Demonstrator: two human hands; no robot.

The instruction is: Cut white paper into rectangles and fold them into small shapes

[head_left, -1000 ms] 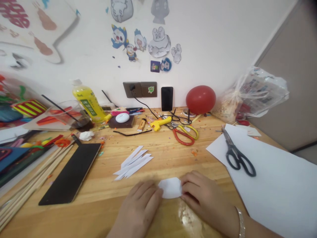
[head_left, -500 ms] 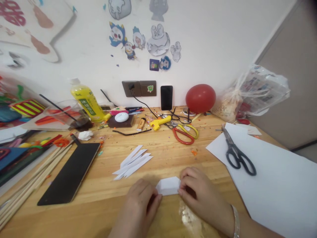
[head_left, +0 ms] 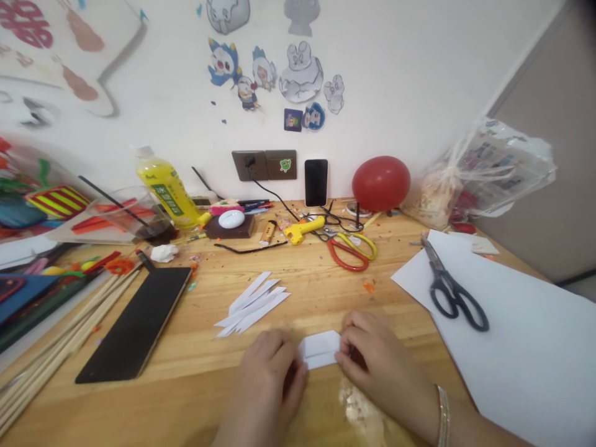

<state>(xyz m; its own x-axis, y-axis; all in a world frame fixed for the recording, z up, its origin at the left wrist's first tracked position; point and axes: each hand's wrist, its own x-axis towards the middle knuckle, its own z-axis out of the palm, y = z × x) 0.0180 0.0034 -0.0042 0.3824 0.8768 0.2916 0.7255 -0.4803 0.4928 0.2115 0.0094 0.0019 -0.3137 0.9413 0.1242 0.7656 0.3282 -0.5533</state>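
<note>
Between my hands, low in the middle of the head view, is a small folded white paper (head_left: 321, 349) with slanted upper corners and a crease across it. My left hand (head_left: 270, 379) pinches its left end with thumb and fingers. On the right end, my right hand (head_left: 372, 357) grips it the same way, a bracelet at the wrist. Just beyond my left hand lie several cut white paper strips (head_left: 254, 304) in a loose pile on the wooden table (head_left: 186, 403).
Black-handled scissors (head_left: 454, 292) rest on large white sheets (head_left: 526, 347) at right. Red-and-yellow-handled scissors (head_left: 349, 257), a yellow glue gun (head_left: 305, 230) and a red balloon (head_left: 382, 184) are farther back. A black tablet (head_left: 135, 329) and wooden sticks (head_left: 60, 347) lie at left; a yellow bottle (head_left: 170, 192) leans behind.
The folded paper now shows a darker crease line and looks slightly more open across its middle. Both hands keep their pinch on its ends; the whole view has shifted slightly.
</note>
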